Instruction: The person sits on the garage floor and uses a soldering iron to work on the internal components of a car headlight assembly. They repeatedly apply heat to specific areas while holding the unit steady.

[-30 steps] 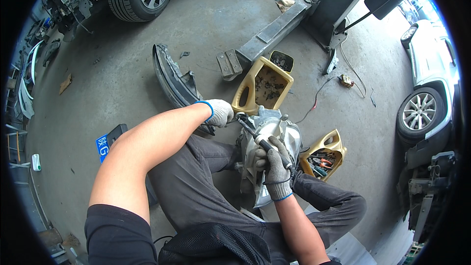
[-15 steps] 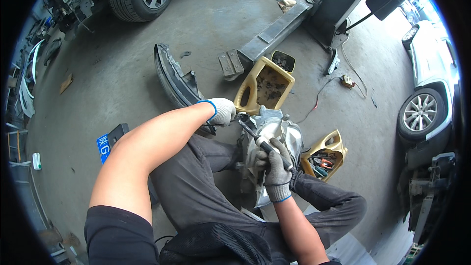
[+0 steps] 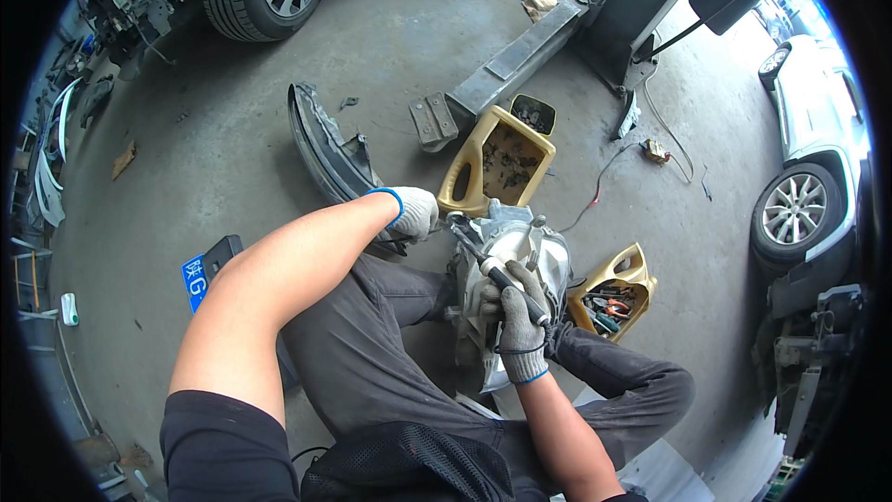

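Note:
A car headlight [image 3: 544, 256] with a clear and grey housing lies between my legs. My right hand [image 3: 522, 321], in a grey knit glove, is closed round the black handle of a soldering iron [image 3: 500, 275]. Its pale collar and metal shaft slant up and left to the headlight's upper left edge, and a dark cord loops by my wrist. My left hand [image 3: 420, 214], gloved with a blue cuff, is closed just left of the iron's tip. A thin dark line runs by its fingers, but what they grip is too small to make out.
Beyond the headlight stands a cut-open yellow jug [image 3: 532, 188] with dark bits inside, beside a smaller container [image 3: 535, 114]. Another cut jug [image 3: 635, 265] holds pliers and tools at right. A long dark trim piece [image 3: 321, 153] lies left of a lift arm [image 3: 520, 60].
The whole view has shifted very slightly. Both hands keep nearly the same place and grip, with the iron still at the headlight's upper left edge.

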Demonstrator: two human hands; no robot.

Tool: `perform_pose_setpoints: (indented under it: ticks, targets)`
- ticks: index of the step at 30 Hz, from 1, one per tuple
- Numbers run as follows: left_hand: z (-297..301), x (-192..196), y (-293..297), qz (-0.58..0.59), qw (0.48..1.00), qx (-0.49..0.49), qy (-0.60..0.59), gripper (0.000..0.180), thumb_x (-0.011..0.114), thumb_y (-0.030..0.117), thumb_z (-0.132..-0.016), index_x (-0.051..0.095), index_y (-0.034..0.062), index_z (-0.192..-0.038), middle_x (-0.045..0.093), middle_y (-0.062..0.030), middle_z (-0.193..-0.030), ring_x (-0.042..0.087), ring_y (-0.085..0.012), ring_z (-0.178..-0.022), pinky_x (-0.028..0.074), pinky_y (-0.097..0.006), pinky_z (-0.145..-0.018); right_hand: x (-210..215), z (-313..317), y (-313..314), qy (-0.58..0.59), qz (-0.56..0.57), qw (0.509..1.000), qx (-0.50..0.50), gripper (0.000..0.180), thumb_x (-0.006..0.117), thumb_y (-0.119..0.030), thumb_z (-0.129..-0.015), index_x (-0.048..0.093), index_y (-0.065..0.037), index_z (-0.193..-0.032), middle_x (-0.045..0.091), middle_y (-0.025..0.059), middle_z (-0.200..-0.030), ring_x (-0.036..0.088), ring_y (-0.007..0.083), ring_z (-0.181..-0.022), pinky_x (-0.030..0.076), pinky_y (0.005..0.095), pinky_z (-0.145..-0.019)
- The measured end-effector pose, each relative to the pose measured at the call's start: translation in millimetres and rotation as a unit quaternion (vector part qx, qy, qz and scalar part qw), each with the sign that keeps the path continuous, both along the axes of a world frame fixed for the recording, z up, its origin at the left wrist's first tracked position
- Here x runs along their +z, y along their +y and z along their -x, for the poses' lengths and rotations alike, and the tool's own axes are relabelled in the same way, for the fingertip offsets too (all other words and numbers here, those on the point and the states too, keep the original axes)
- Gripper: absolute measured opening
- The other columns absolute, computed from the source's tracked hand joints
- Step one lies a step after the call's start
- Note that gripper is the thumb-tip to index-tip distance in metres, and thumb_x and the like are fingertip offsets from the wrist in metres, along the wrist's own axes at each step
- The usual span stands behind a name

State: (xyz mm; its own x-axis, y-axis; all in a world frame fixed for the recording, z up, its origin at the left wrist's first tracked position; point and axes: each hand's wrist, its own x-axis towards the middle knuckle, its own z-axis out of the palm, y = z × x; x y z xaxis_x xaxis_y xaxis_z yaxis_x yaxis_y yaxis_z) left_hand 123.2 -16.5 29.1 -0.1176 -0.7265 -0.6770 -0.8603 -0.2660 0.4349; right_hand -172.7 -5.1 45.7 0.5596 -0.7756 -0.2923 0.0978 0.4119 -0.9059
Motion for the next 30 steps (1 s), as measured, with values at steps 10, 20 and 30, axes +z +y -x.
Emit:
perform_pose_setpoints:
  ticks: [10,20,30]
  targets:
    - [-2,-8,0,0.0,1.0,-0.008,0.001,0.037,0.072,0.02,-0.064,0.075,0.0061,-0.098,0.073,-0.0128,-0.089,0.069,-0.0277,-0.082,0.054,-0.038,-0.074,9,-5,-3,-0.007,-0.065,0.998,0.006,0.045,0.054,-0.018,-0.097,0.042,-0.004,-0.138,0.06,0.0079,-0.089,0.055,0.0096,-0.064,0.047,0.0214,-0.055]
    - [-1,-6,0,0.007,1.0,-0.015,-0.007,0.036,0.07,0.018,-0.065,0.075,0.007,-0.099,0.073,-0.0133,-0.092,0.069,-0.0284,-0.086,0.054,-0.038,-0.077,10,-3,-4,-0.019,-0.077,0.997,0.005,0.051,0.057,-0.02,-0.097,0.039,-0.004,-0.142,0.062,0.0095,-0.091,0.056,0.0102,-0.063,0.048,0.0217,-0.055]
    - [-2,-7,2,0.027,0.999,-0.019,-0.002,0.033,0.07,0.018,-0.065,0.075,0.0073,-0.096,0.073,-0.0135,-0.087,0.069,-0.0288,-0.082,0.053,-0.038,-0.074,7,-4,-6,-0.017,-0.074,0.997,0.008,0.049,0.056,-0.02,-0.096,0.042,-0.003,-0.139,0.063,0.0101,-0.092,0.057,0.011,-0.064,0.049,0.0227,-0.056]
